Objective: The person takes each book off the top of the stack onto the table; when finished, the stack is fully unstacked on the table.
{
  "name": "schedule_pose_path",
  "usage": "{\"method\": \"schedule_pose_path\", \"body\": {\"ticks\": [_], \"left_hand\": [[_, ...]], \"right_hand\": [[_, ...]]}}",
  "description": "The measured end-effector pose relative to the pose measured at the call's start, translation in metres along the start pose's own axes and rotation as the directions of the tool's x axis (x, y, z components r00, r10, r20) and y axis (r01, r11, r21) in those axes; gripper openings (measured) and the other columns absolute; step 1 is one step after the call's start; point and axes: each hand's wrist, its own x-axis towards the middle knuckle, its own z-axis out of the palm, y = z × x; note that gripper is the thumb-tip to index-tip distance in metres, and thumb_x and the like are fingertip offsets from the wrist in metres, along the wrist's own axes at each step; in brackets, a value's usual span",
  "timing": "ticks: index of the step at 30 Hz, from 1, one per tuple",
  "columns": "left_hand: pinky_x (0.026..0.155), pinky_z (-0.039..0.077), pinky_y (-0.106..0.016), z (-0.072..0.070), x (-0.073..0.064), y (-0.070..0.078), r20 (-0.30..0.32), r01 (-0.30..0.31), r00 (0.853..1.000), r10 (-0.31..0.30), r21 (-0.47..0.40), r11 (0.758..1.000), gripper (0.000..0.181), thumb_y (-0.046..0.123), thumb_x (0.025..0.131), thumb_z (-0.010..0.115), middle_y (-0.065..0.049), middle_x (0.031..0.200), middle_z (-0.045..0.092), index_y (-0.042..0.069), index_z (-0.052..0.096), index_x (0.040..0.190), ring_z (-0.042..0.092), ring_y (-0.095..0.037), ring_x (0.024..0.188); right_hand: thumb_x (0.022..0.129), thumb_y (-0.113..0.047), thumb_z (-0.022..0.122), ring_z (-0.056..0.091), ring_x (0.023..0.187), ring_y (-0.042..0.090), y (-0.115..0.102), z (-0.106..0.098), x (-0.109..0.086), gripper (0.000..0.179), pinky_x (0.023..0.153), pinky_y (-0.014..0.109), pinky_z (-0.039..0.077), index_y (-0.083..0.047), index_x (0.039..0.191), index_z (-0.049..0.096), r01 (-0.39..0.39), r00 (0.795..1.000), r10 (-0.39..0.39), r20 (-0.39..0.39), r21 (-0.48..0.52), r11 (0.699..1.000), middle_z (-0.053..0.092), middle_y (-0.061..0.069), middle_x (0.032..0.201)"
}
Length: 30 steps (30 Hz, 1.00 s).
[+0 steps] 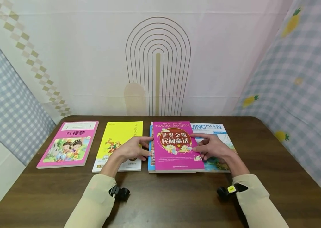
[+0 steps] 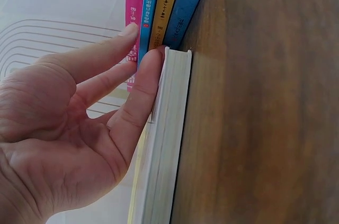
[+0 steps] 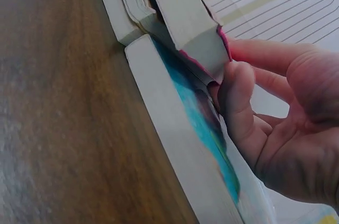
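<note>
A magenta book with a red oval title lies on top of a stack, cover up, between both hands. My right hand pinches its right edge; in the right wrist view the thumb is at the book's corner and a fingertip shows beneath. My left hand reaches over the yellow book, its extended fingers touching the left side of the stack. Blue and yellow-brown spines show under the magenta one in the left wrist view. A white-and-blue book lies partly covered under the magenta book's right side.
A pink book with two cartoon figures lies at the far left of the dark brown wooden table. A white patterned cloth hangs behind the table, and a checked cloth with pineapples is on the right.
</note>
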Motion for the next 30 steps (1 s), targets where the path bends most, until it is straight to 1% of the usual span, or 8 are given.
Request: {"method": "schedule_pose_path", "body": {"ticks": [4, 8, 10, 12, 17, 22, 26, 30], "left_hand": [[0.081, 0.066, -0.036, 0.0, -0.002, -0.001, -0.011, -0.005, 1.0, 0.005, 0.008, 1.0, 0.072, 0.006, 0.094, 0.078, -0.022, 0.132, 0.056, 0.016, 0.05, 0.159, 0.07, -0.025, 0.091], [0.08, 0.066, -0.035, 0.0, -0.002, -0.001, -0.022, -0.006, 1.0, 0.007, 0.017, 1.0, 0.07, 0.004, 0.094, 0.078, -0.021, 0.13, 0.057, 0.019, 0.052, 0.158, 0.07, -0.025, 0.091], [0.079, 0.066, -0.035, 0.0, -0.001, 0.0, -0.023, -0.008, 1.0, 0.009, 0.017, 1.0, 0.07, 0.003, 0.094, 0.077, -0.02, 0.129, 0.057, 0.02, 0.053, 0.157, 0.07, -0.025, 0.09], [0.079, 0.066, -0.035, 0.001, -0.001, 0.0, -0.019, -0.01, 1.0, 0.01, 0.013, 1.0, 0.07, 0.002, 0.094, 0.077, -0.02, 0.128, 0.057, 0.021, 0.054, 0.157, 0.07, -0.024, 0.088], [0.077, 0.066, -0.034, 0.0, 0.001, 0.0, -0.016, -0.011, 1.0, 0.011, 0.015, 1.0, 0.069, 0.002, 0.094, 0.077, -0.02, 0.128, 0.057, 0.022, 0.054, 0.157, 0.069, -0.024, 0.088], [0.078, 0.066, -0.034, 0.0, 0.0, 0.0, -0.027, -0.009, 1.0, 0.01, 0.025, 1.0, 0.069, 0.003, 0.094, 0.077, -0.02, 0.13, 0.056, 0.023, 0.055, 0.156, 0.069, -0.025, 0.09], [0.078, 0.066, -0.034, 0.0, 0.001, 0.0, -0.024, -0.006, 1.0, 0.006, 0.025, 1.0, 0.069, 0.003, 0.094, 0.077, -0.02, 0.13, 0.056, 0.023, 0.055, 0.156, 0.069, -0.025, 0.09], [0.078, 0.066, -0.034, 0.0, 0.001, 0.0, -0.024, -0.002, 1.0, 0.003, 0.024, 1.0, 0.069, 0.003, 0.094, 0.077, -0.021, 0.132, 0.055, 0.023, 0.055, 0.156, 0.069, -0.025, 0.091]], "right_hand": [[0.095, -0.027, 0.081, 0.061, 0.069, 0.02, -0.001, -0.001, 0.001, 0.068, 0.061, 0.028, 0.059, -0.022, 0.156, 0.053, 0.014, 1.0, -0.013, 0.026, -0.013, 1.0, 0.062, 0.016, 0.109], [0.095, -0.027, 0.08, 0.065, 0.089, 0.025, 0.002, -0.005, 0.001, 0.067, 0.071, 0.033, 0.064, -0.021, 0.156, 0.053, 0.029, 0.999, -0.028, 0.04, -0.025, 0.999, 0.06, 0.019, 0.12], [0.095, -0.026, 0.08, 0.066, 0.1, 0.029, 0.004, -0.008, 0.0, 0.068, 0.077, 0.037, 0.066, -0.02, 0.156, 0.052, 0.031, 0.999, -0.03, 0.045, -0.002, 1.0, 0.057, 0.02, 0.126], [0.094, -0.025, 0.081, 0.066, 0.107, 0.032, 0.006, -0.01, -0.001, 0.069, 0.082, 0.041, 0.066, -0.019, 0.156, 0.052, 0.026, 0.998, -0.028, 0.051, 0.03, 0.999, 0.054, 0.022, 0.13], [0.095, -0.023, 0.08, 0.067, 0.111, 0.033, 0.008, -0.014, -0.003, 0.068, 0.088, 0.045, 0.065, -0.016, 0.157, 0.052, 0.017, 0.996, -0.027, 0.081, 0.12, 0.993, 0.051, 0.023, 0.137], [0.097, -0.023, 0.078, 0.07, 0.116, 0.031, 0.009, -0.016, -0.003, 0.07, 0.093, 0.048, 0.064, -0.014, 0.159, 0.048, 0.014, 0.993, -0.036, 0.111, 0.189, 0.982, 0.05, 0.025, 0.149], [0.098, -0.022, 0.078, 0.068, 0.12, 0.03, 0.01, -0.018, -0.004, 0.072, 0.094, 0.049, 0.063, -0.017, 0.161, 0.045, 0.013, 0.994, -0.037, 0.107, 0.218, 0.976, 0.043, 0.024, 0.157], [0.098, -0.02, 0.077, 0.067, 0.122, 0.03, 0.009, -0.019, -0.005, 0.071, 0.095, 0.049, 0.062, -0.021, 0.161, 0.046, 0.015, 0.995, -0.041, 0.094, 0.264, 0.964, 0.039, 0.023, 0.161]]}}
